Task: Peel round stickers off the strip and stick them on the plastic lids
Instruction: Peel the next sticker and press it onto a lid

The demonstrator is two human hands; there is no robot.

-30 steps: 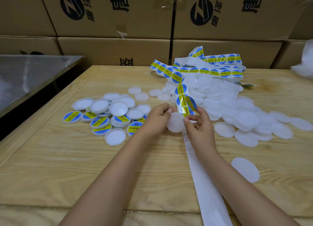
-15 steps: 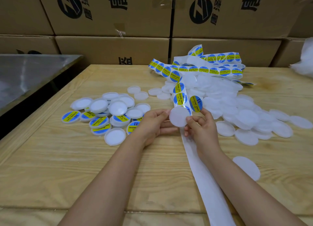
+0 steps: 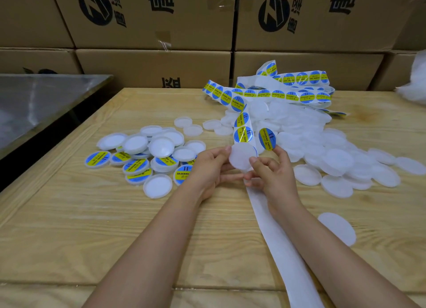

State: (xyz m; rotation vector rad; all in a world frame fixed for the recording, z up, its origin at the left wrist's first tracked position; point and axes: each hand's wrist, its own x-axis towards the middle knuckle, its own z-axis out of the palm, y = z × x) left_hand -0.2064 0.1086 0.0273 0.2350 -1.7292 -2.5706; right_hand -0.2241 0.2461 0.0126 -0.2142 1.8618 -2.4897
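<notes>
Desk: While poised above the wooden table (image 3: 69,215), grips what, exactly?

Field: With the left hand (image 3: 212,167), clasps a blank lid (image 3: 242,156), thumb on the upper rim, fingers curled beneath. With the right hand (image 3: 274,171), pinches a peeled sticker (image 3: 267,139) by its lower edge between thumb and forefinger, upright, just beside the lid's upper right edge.

Desk: And the sticker strip (image 3: 243,134)?

Field: Runs down from the tangle at the far side and passes behind the lid. Trails on as bare backing paper (image 3: 276,238) under the right wrist, cut off at the near edge of the frame.

Desk: Anything hard to make out?

Field: Cannot tell whether sticker and lid touch. Lower right fingers blurred against the lid's rim. Labelled lids (image 3: 136,167) heaped to the left, several face down. Unlabelled lids (image 3: 334,160) piled to the right, merging into one white mass. Lone lid (image 3: 337,227) beside the right forearm. Behind, stacked cardboard boxes (image 3: 149,19), printing cropped at the top.
</notes>
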